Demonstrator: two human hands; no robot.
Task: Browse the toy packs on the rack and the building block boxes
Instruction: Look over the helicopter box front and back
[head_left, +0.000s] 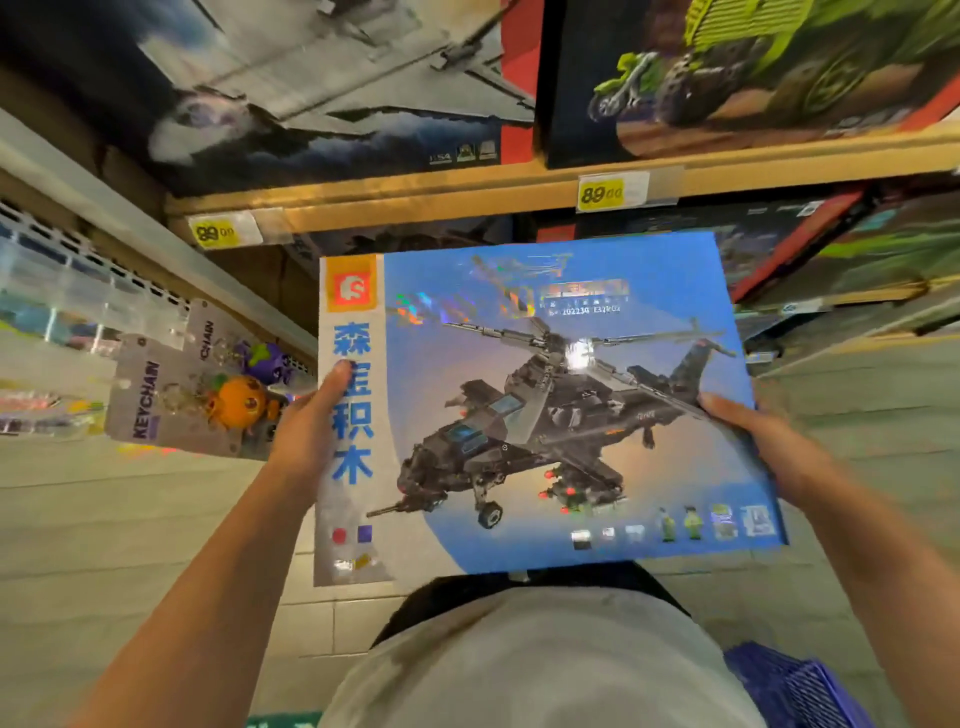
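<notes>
A large blue building block box (545, 405) with a dark helicopter pictured on it fills the middle of the view, face up towards me. My left hand (311, 421) grips its left edge, thumb lying on the white strip with blue characters. My right hand (753, 441) grips its right edge, thumb on the front. Keychain toy packs (208, 395) hang on a rack at the left, one with an orange figure, one with a purple figure.
A wooden shelf (467, 192) above the box carries yellow 89.00 price tags (608, 192) and big boxes: a grey warship box (322, 88) and a green vehicle box (753, 73). More boxes stand lower right. A blue basket (789, 686) sits at bottom right.
</notes>
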